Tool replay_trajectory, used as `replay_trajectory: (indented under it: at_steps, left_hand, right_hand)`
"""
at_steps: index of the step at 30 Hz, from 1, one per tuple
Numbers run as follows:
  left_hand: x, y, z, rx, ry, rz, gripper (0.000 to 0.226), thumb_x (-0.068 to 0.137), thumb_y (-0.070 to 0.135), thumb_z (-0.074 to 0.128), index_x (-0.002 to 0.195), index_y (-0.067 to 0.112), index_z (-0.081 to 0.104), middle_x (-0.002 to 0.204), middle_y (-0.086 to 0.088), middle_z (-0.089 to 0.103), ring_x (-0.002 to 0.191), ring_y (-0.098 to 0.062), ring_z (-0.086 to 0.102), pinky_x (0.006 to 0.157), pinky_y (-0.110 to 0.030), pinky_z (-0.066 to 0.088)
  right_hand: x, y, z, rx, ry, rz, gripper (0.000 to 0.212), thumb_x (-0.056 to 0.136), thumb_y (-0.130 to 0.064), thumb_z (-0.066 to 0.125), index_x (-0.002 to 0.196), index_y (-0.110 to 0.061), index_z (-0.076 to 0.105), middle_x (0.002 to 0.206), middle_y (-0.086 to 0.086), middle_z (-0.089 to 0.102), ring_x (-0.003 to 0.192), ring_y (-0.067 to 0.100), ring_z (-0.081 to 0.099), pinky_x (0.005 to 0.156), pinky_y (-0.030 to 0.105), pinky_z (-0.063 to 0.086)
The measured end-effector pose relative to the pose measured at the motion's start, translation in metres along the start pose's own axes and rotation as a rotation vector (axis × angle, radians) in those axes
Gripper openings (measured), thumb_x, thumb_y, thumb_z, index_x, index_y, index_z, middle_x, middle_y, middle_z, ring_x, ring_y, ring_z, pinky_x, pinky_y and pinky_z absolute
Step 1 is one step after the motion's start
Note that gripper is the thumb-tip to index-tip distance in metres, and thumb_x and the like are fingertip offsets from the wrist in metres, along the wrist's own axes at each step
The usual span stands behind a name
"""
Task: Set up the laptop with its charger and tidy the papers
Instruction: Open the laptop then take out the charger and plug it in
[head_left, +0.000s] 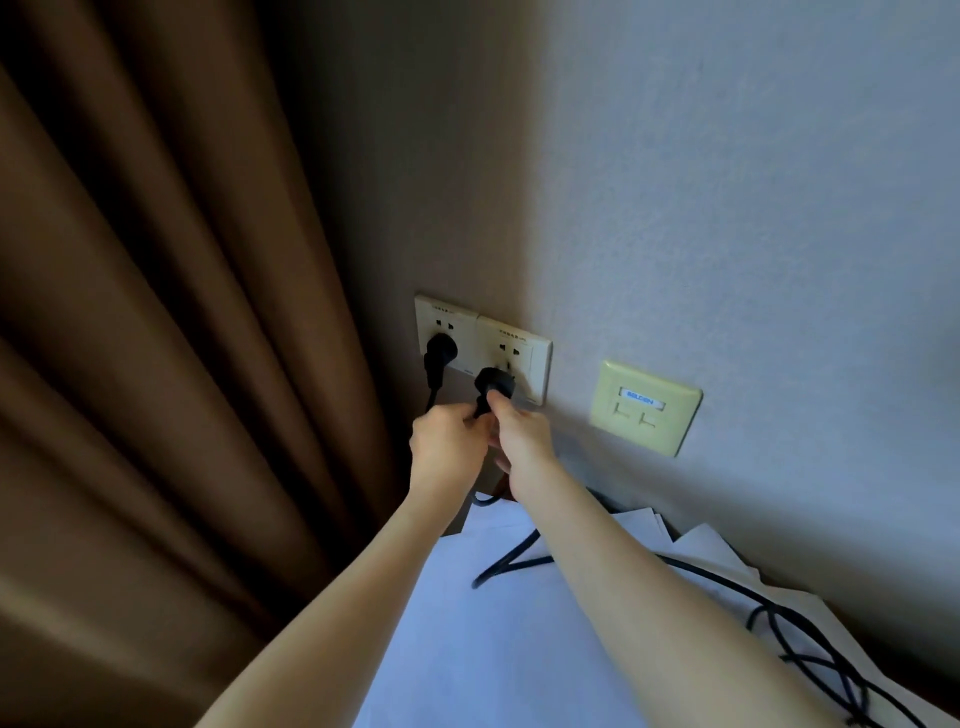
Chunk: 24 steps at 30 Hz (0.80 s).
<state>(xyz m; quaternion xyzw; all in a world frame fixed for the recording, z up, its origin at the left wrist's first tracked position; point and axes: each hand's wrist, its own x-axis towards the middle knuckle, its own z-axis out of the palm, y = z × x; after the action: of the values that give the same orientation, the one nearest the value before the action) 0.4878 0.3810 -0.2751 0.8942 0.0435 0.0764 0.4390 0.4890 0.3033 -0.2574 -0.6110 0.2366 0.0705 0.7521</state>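
A black charger plug (493, 384) sits against the right wall socket (519, 358), at its lower holes. My right hand (519, 436) pinches the plug's back end. My left hand (449, 447) grips the black cable just below the plug. The charger cable (789, 618) trails down and loops over white papers (498, 623) spread loosely on the surface below. The laptop is not in view.
A second black plug (440, 351) is in the left socket (441, 322). A cream network faceplate (644, 408) is on the wall to the right. Brown curtains (182, 338) hang close on the left.
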Motion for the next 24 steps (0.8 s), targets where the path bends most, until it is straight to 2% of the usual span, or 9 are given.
replay_trajectory:
  at_steps: [3, 6, 8, 12, 14, 16, 19, 21, 24]
  left_hand:
    - [-0.003, -0.002, -0.001, -0.017, -0.013, 0.029, 0.027, 0.092, 0.020, 0.054, 0.077, 0.002, 0.069, 0.066, -0.008, 0.067, 0.069, -0.021, 0.066, 0.066, -0.032, 0.052]
    - [-0.003, -0.001, -0.004, 0.015, -0.071, 0.038, 0.031, 0.094, 0.020, 0.052, 0.069, 0.008, 0.065, 0.056, 0.001, 0.059, 0.055, -0.010, 0.058, 0.051, -0.017, 0.041]
    - [-0.001, 0.000, -0.006, 0.015, -0.086, 0.038, 0.032, 0.094, 0.020, 0.051, 0.068, 0.007, 0.065, 0.054, 0.003, 0.058, 0.053, -0.009, 0.057, 0.052, -0.016, 0.040]
    - [0.003, 0.002, -0.011, -0.022, -0.121, 0.013, 0.032, 0.095, 0.020, 0.050, 0.072, 0.005, 0.066, 0.055, 0.001, 0.059, 0.055, -0.011, 0.060, 0.057, -0.017, 0.047]
    - [0.005, 0.004, -0.013, -0.034, -0.137, -0.013, 0.034, 0.095, 0.020, 0.050, 0.065, 0.009, 0.063, 0.052, 0.003, 0.056, 0.050, -0.008, 0.055, 0.052, -0.012, 0.043]
    - [0.007, 0.005, -0.016, -0.029, -0.134, -0.020, 0.038, 0.094, 0.020, 0.051, 0.058, 0.012, 0.058, 0.050, 0.001, 0.055, 0.048, -0.009, 0.053, 0.054, -0.015, 0.043]
    - [0.013, 0.009, -0.014, -0.027, -0.128, -0.020, 0.038, 0.094, 0.021, 0.052, 0.059, 0.010, 0.059, 0.051, 0.000, 0.055, 0.048, -0.009, 0.053, 0.054, -0.017, 0.042]
    - [0.015, 0.012, -0.009, -0.010, -0.126, -0.031, 0.038, 0.094, 0.022, 0.052, 0.059, 0.010, 0.058, 0.052, 0.000, 0.055, 0.047, -0.008, 0.052, 0.051, -0.014, 0.043]
    - [0.016, 0.013, -0.002, -0.019, -0.120, -0.067, 0.033, 0.094, 0.022, 0.053, 0.071, 0.003, 0.066, 0.062, -0.005, 0.061, 0.054, -0.013, 0.058, 0.065, -0.026, 0.053]
  right_hand:
    - [0.000, 0.004, 0.003, 0.030, 0.036, 0.024, 0.031, 0.094, -0.023, 0.053, 0.066, -0.011, 0.047, 0.065, 0.005, 0.048, 0.057, 0.013, 0.046, 0.042, 0.018, 0.038]
    - [0.002, 0.008, 0.003, -0.021, 0.089, -0.004, 0.034, 0.093, -0.027, 0.054, 0.063, -0.012, 0.047, 0.064, 0.005, 0.051, 0.055, 0.015, 0.049, 0.047, 0.023, 0.036]
    - [0.003, 0.007, 0.005, -0.031, 0.104, -0.017, 0.035, 0.091, -0.028, 0.056, 0.061, -0.011, 0.049, 0.063, 0.007, 0.053, 0.056, 0.020, 0.053, 0.049, 0.025, 0.038]
    - [0.007, 0.006, 0.010, -0.043, 0.125, -0.009, 0.031, 0.090, -0.029, 0.058, 0.070, -0.005, 0.052, 0.074, 0.012, 0.059, 0.076, 0.028, 0.058, 0.054, 0.028, 0.043]
    - [0.008, 0.005, 0.012, -0.077, 0.129, -0.032, 0.029, 0.089, -0.030, 0.058, 0.079, -0.003, 0.053, 0.071, 0.009, 0.058, 0.078, 0.029, 0.059, 0.066, 0.035, 0.049]
    - [0.010, 0.004, 0.013, -0.070, 0.131, -0.041, 0.029, 0.088, -0.029, 0.059, 0.071, -0.006, 0.051, 0.063, 0.004, 0.054, 0.078, 0.028, 0.060, 0.078, 0.041, 0.051]
    - [0.014, 0.001, 0.012, -0.019, 0.152, -0.025, 0.032, 0.089, -0.028, 0.058, 0.065, -0.011, 0.047, 0.061, 0.004, 0.053, 0.065, 0.023, 0.056, 0.065, 0.034, 0.046]
    - [0.019, 0.000, 0.009, -0.005, 0.169, -0.035, 0.033, 0.089, -0.027, 0.059, 0.062, -0.011, 0.049, 0.060, 0.005, 0.053, 0.058, 0.020, 0.051, 0.062, 0.033, 0.043]
    - [0.025, 0.003, 0.002, -0.006, 0.187, -0.041, 0.035, 0.084, -0.026, 0.066, 0.057, -0.012, 0.048, 0.056, 0.003, 0.049, 0.052, 0.016, 0.043, 0.054, 0.028, 0.036]
